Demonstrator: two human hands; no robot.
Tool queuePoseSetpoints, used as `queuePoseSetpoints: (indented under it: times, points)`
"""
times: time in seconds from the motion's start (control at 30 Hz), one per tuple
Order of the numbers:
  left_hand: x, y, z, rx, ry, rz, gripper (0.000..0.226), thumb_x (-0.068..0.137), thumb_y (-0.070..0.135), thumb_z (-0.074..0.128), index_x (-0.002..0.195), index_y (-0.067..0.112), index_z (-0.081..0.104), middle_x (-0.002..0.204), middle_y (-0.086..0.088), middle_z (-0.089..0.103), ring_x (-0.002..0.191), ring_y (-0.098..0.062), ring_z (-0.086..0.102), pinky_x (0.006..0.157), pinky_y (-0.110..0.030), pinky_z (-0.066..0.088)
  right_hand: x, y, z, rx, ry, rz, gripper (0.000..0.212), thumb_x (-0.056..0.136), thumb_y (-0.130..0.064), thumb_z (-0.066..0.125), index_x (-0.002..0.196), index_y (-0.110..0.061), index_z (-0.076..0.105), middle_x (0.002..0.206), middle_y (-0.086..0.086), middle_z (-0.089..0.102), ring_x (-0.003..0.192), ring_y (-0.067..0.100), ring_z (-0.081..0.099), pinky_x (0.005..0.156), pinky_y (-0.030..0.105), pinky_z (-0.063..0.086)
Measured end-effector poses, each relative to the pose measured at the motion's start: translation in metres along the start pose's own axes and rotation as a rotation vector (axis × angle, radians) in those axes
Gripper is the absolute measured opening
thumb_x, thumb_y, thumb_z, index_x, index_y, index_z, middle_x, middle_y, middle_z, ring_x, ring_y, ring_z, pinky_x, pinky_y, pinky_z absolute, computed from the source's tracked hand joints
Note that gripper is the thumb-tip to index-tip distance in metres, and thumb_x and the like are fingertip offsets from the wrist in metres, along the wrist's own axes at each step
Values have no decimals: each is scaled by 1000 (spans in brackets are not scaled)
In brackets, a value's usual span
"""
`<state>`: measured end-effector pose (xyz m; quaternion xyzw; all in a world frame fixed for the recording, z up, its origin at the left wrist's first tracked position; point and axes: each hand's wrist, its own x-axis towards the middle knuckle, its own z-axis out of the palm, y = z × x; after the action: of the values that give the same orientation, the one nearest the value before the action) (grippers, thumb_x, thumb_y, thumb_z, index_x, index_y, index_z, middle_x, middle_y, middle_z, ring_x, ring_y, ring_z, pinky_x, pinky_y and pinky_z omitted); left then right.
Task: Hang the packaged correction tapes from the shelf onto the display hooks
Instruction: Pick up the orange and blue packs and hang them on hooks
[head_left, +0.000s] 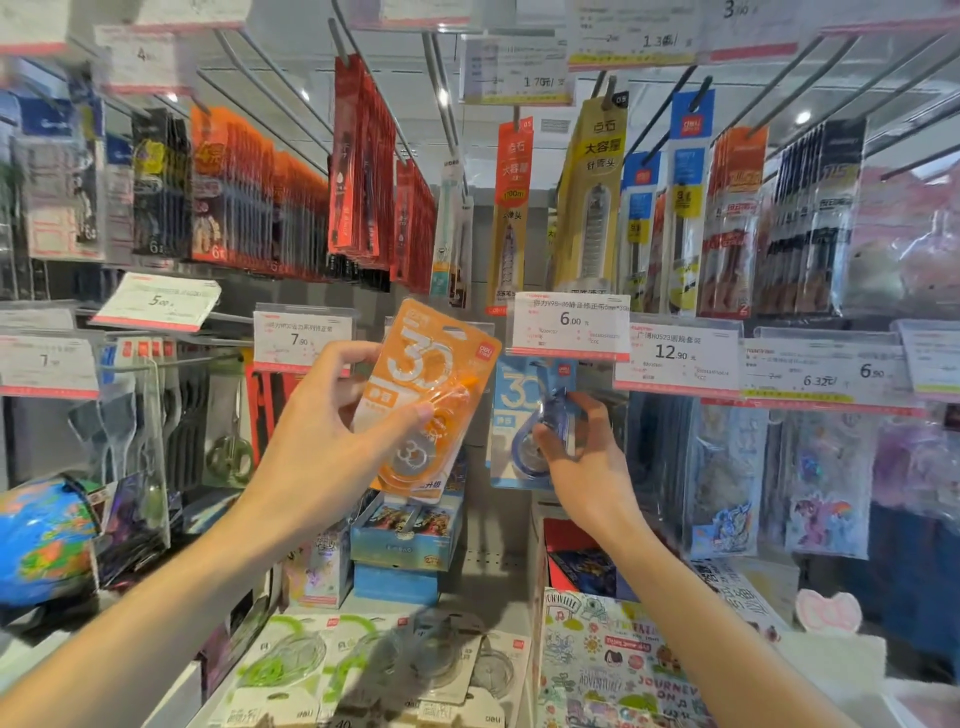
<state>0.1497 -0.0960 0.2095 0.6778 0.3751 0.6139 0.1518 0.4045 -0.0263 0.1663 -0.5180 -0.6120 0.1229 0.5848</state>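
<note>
Looking down and forward from the head camera, the left hand (332, 441) holds an orange packaged correction tape (434, 400) raised and tilted in front of the display, thumb on its front face and fingers (348, 358) curled round its left edge. Just beside it, the right hand (576, 457) pinches a blue packaged correction tape (522, 410) between thumb and fingertips; that pack sits upright directly below a white price tag marked 6.00 (570, 326). Whether the blue pack already hangs on a hook cannot be told, since the tag hides its top.

Lower down, on the shelf (488, 582), more packaged correction tapes lie flat: green packs (283, 670) to the left and grey packs (467, 665) beside them. A box printed with cartoon doodles (613, 670) stands to their right, and stacked blue card boxes (402, 545) sit behind them. A globe (44, 540) shows at the far left edge. Above, rows of packaged pens (358, 171) hang from long metal hooks (441, 104).
</note>
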Motion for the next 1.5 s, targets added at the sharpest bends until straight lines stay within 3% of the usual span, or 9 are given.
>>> queuePoseSetpoints:
  times: [0.2, 0.27, 0.43, 0.67, 0.77, 0.87, 1.03, 1.33, 1.5]
  points:
    - [-4, -4, -4, -61, -37, -63, 46, 81, 39, 83, 116, 38, 54, 100, 17, 81, 87, -5, 79, 84, -42, 58, 6, 3, -16, 49, -69, 76, 36, 97, -46, 65, 126, -46, 44, 117, -12, 68, 82, 7, 65, 63, 23, 46]
    - [-6, -4, -1, -106, -69, -87, 48, 79, 40, 84, 117, 35, 55, 100, 15, 82, 89, -8, 79, 87, -45, 57, 4, 5, -26, 28, -95, 79, 29, 96, -47, 66, 120, -43, 51, 109, -17, 71, 74, 9, 69, 64, 27, 53]
    - [-11, -4, 13, -208, -143, -139, 60, 66, 49, 84, 117, 33, 56, 100, 10, 82, 93, -11, 79, 85, -42, 57, -15, 7, -51, 58, -138, 113, 8, 98, -24, 68, 102, -30, 72, 93, -5, 78, 80, 14, 79, 79, 36, 67]
    - [-19, -2, 41, -324, -231, -224, 56, 66, 49, 82, 113, 35, 56, 101, 7, 83, 88, -15, 81, 58, -28, 62, -56, -18, -66, -42, -136, -81, 8, 96, -40, 67, 104, -41, 69, 101, -32, 72, 96, -15, 66, 72, 1, 49]
    - [-21, 0, 51, -352, -221, -224, 56, 65, 48, 80, 113, 33, 56, 98, 7, 83, 84, -15, 81, 51, -20, 57, -68, -28, -63, 132, -241, -72, 16, 95, -41, 68, 110, -39, 70, 105, -21, 77, 100, -3, 73, 84, 14, 58]
    - [-22, 2, 58, -393, -202, -237, 55, 67, 46, 79, 115, 31, 56, 99, 5, 83, 85, -17, 81, 55, -30, 62, -72, -30, -57, 301, -298, -32, 30, 93, -35, 75, 122, -31, 66, 106, -2, 79, 99, 13, 78, 89, 28, 62]
    - [-27, -1, 66, -403, -185, -244, 50, 73, 42, 80, 117, 29, 60, 99, 5, 82, 86, -17, 81, 62, -35, 64, -72, -28, -48, 381, -305, -1, 49, 88, -26, 82, 130, -28, 57, 107, 2, 80, 96, 22, 79, 85, 35, 65]
    - [-2, 13, 51, 71, -80, 138, 27, 91, 39, 73, 115, 40, 60, 97, 20, 69, 85, -5, 68, 71, -14, 52, -73, -15, -76, 363, -227, -20, 42, 89, -26, 79, 127, -30, 61, 105, 1, 81, 97, 23, 78, 83, 39, 65]
    - [28, 43, 47, 221, -77, 356, 39, 92, 30, 75, 124, 33, 55, 90, 14, 71, 78, -5, 70, 70, -25, 58, -77, -11, -88, 344, -194, -73, 42, 89, -26, 78, 127, -34, 62, 104, -1, 81, 95, 17, 78, 78, 27, 63]
